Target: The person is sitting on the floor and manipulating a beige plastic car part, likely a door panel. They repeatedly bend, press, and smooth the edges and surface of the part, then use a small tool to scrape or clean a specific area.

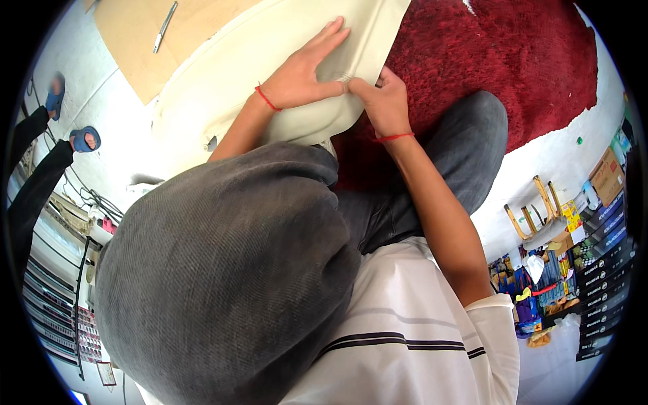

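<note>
A large cream sheet (223, 74), smooth like leather or vinyl, spreads across the floor in front of me, with a raised fold along its right part. My left hand (305, 73) lies on it with the fingers stretched out and the thumb reaching toward my other hand. At the sheet's right edge, my right hand (383, 100) pinches the material, thumb on top and fingers curled underneath. The two thumbs nearly meet at a small puckered spot. Beneath that edge lies a deep red, shaggy carpet piece (499, 61).
A tan board (135, 34) with a silver utility knife (165, 27) on it lies at the far left. Another person's feet in blue sandals (85, 139) stand at left. On the right are a small wooden stool (540, 226), cardboard box (607, 177) and stacked dark boxes (604, 290).
</note>
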A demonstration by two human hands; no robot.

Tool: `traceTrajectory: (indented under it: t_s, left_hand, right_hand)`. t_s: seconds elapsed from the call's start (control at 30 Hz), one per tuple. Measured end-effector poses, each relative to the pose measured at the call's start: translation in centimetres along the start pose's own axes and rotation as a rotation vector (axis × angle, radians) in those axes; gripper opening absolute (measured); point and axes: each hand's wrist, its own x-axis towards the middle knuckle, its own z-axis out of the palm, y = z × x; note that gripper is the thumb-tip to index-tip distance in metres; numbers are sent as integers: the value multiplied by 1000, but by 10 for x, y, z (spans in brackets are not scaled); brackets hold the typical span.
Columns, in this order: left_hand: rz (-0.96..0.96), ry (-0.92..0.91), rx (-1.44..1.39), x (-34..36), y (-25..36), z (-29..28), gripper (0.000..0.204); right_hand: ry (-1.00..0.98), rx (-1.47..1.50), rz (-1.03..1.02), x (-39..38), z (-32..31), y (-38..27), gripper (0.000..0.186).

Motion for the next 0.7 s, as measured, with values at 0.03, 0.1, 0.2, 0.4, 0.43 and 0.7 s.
traceTrajectory:
  t_s: [0.03, 0.1, 0.2, 0.4, 0.43, 0.7]
  left_hand:
    - [-3, 7, 28, 1, -1, 0, 96]
    - [-15, 28, 89, 0, -4, 2, 98]
    - [-7, 28, 60, -3, -3, -1, 97]
    - [-2, 23, 39, 1, -3, 0, 96]
    - [1, 24, 33, 5, -3, -2, 96]
    - [3, 68, -44, -6, -4, -7, 98]
  right_hand:
    - [4, -32, -39, 9, 0, 1, 33]
    - [12, 48, -90, 32, -1, 5, 35]
    - [8, 239, -95, 79, -11, 0, 40]
    - [259, -315, -273, 173, -14, -49, 18]
    - [254, -258, -267, 176, -18, -49, 15]
    - [111, 213, -58, 91, 5, -27, 27]
